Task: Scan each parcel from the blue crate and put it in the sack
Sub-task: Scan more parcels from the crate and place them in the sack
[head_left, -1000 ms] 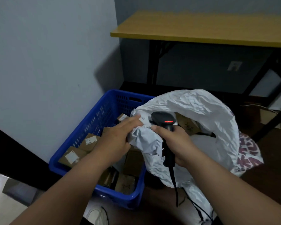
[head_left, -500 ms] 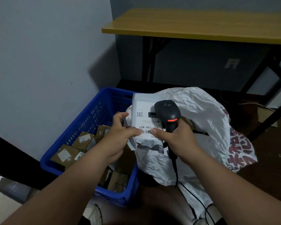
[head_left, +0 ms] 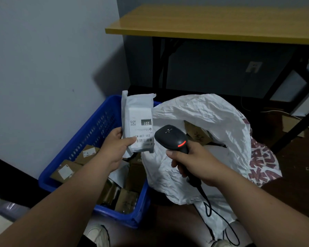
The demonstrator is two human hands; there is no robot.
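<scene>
White plastic mailer parcel [head_left: 138, 122] with a printed label stands upright in the left hand [head_left: 114, 148], whose grip pinches its lower left edge above the blue plastic crate [head_left: 96, 125]. Just right of it, the right hand [head_left: 194, 161] is clenched round a black handheld barcode scanner [head_left: 171, 138]. Brown boxes already lie in the crumpled white sack [head_left: 212, 118]; many more wait in the crate, so much seems left.
</scene>
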